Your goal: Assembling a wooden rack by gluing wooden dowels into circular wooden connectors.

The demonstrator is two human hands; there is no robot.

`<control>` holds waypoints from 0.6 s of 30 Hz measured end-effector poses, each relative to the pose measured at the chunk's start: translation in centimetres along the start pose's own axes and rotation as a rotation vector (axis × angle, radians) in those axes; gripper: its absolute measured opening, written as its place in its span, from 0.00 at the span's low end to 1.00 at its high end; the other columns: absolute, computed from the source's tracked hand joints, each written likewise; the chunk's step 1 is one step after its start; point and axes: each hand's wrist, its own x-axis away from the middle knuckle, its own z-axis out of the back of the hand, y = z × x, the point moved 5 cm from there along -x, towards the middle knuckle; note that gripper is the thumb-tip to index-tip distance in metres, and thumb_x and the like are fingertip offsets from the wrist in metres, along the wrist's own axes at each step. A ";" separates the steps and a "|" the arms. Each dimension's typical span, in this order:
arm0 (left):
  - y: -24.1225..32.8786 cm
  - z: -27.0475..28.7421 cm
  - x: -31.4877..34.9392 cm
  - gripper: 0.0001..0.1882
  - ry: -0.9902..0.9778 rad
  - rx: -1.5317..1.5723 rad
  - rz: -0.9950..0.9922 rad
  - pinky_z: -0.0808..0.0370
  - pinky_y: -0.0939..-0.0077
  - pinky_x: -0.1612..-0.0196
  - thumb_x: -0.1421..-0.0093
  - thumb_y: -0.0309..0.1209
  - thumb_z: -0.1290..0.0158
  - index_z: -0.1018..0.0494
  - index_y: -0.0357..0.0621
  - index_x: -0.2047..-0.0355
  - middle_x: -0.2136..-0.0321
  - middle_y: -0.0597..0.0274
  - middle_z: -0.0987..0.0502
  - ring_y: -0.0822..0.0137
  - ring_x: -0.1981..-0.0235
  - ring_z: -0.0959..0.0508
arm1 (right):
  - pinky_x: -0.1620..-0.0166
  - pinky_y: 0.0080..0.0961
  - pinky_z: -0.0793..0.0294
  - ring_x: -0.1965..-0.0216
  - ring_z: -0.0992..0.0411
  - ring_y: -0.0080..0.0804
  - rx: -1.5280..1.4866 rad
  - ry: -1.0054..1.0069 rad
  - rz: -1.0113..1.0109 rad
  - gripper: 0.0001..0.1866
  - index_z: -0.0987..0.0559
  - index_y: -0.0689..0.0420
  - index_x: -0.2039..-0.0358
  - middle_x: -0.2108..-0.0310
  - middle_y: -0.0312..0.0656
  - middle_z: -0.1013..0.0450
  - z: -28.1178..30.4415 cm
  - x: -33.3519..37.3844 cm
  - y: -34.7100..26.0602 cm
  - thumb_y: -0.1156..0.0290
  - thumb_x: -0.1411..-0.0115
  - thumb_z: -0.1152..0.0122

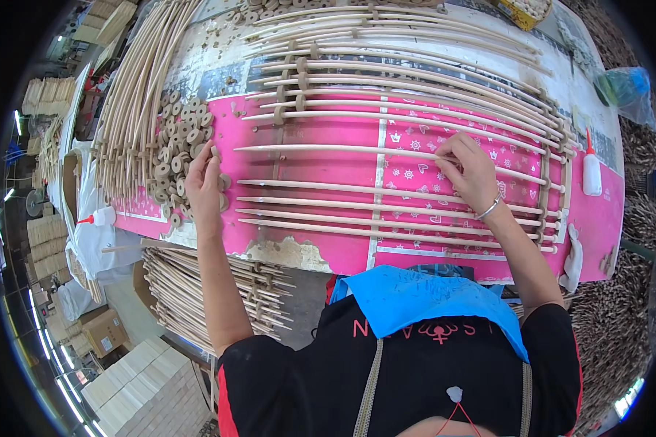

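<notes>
Evidently, wooden stick (pixel 328 149) extends leftward from right grip (pixel 469 169).

Gap between middle rods (pixel 321 148), ring pile (pixel 176 156) close around left hand (pixel 204 188).

Pale tan rods (pixel 328 148), brown discs (pixel 194 137), pink sheet (pixel 321 167) with white heart-and-crown print

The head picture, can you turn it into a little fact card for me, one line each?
Left hand: at a pile of round brown wooden-looking rings, grip unclear
Right hand: at a long, thin, pale wooden stick; silver bracelet on wrist
Work surface: pink sheet with white patterns
Left of rings: heap of long pale wooden sticks
Right side: white bottle, red pointed tip
</notes>
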 end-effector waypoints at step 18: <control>1.6 -2.6 -0.6 0.27 -0.136 0.122 0.070 0.29 0.89 0.67 0.28 0.32 0.44 0.32 0.42 0.31 0.59 0.68 0.16 0.80 0.62 0.20 | 0.60 0.24 0.18 0.63 0.22 0.31 -0.188 0.010 0.026 0.08 0.21 0.65 0.59 0.61 0.43 0.27 0.6 0.0 0.0 0.83 0.39 0.34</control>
